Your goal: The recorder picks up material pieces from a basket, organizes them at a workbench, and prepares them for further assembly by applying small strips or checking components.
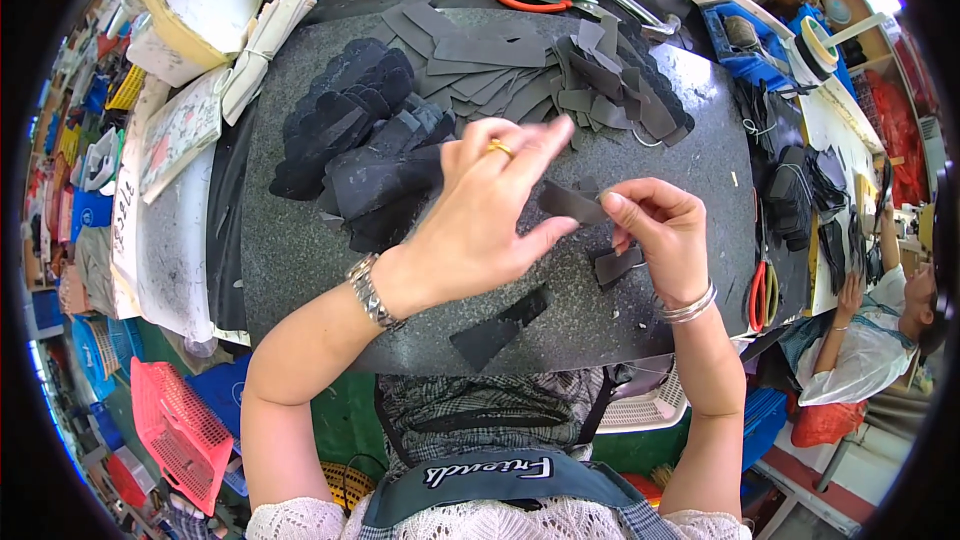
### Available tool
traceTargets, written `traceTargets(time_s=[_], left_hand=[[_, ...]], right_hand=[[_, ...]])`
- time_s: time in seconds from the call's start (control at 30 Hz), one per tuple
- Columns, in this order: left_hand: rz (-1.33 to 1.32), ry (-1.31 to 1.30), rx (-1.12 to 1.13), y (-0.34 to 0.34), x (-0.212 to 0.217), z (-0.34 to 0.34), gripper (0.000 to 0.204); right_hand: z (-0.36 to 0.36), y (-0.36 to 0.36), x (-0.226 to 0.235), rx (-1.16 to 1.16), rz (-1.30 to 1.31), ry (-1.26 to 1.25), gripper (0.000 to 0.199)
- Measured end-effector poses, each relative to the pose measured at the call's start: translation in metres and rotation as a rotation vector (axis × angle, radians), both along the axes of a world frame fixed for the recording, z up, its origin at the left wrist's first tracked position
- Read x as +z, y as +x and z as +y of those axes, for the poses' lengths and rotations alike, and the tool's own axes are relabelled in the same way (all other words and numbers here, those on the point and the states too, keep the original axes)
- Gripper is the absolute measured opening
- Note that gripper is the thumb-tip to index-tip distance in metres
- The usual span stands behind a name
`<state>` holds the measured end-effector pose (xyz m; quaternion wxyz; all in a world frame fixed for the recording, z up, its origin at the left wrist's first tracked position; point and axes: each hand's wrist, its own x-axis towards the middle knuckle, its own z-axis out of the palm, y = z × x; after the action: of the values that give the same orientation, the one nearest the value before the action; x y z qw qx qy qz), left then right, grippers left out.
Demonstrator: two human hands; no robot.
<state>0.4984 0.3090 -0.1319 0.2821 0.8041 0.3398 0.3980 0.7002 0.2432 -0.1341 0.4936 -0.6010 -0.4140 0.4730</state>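
My right hand (662,232) pinches the end of a small dark grey strip of sheet material (566,202) between thumb and fingers. Stretched out over the work surface (640,335), my left hand (465,215) has its fingers apart, thumb near the strip, and holds nothing. Another small dark piece (614,266) lies below my right hand. Nearer to me lies a longer black piece (500,330). Beyond my hands spreads a loose pile of grey cut pieces (490,48), with black scalloped pieces (340,120) heaped to its left.
At the far edge lie orange-handled scissors (530,6) and a metal hammer-like tool (640,10). A blue bin (735,40) stands far right. More scissors (762,295) hang at the right edge. Another person (870,330) works at right. A pink basket (180,435) stands lower left.
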Motion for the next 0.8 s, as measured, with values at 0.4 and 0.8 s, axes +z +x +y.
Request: traceTargets(time_s=[0.4, 0.8], left_hand=[[0.433, 0.329, 0.171, -0.074, 0.005, -0.06, 0.043], [0.677, 0.268, 0.08, -0.107, -0.028, -0.173, 0.049]], right_hand=[[-0.04, -0.006, 0.017, -0.078, -0.046, 0.068, 0.01], [-0.06, -0.071, -0.008, 0.469, -0.084, -0.227, 0.015]])
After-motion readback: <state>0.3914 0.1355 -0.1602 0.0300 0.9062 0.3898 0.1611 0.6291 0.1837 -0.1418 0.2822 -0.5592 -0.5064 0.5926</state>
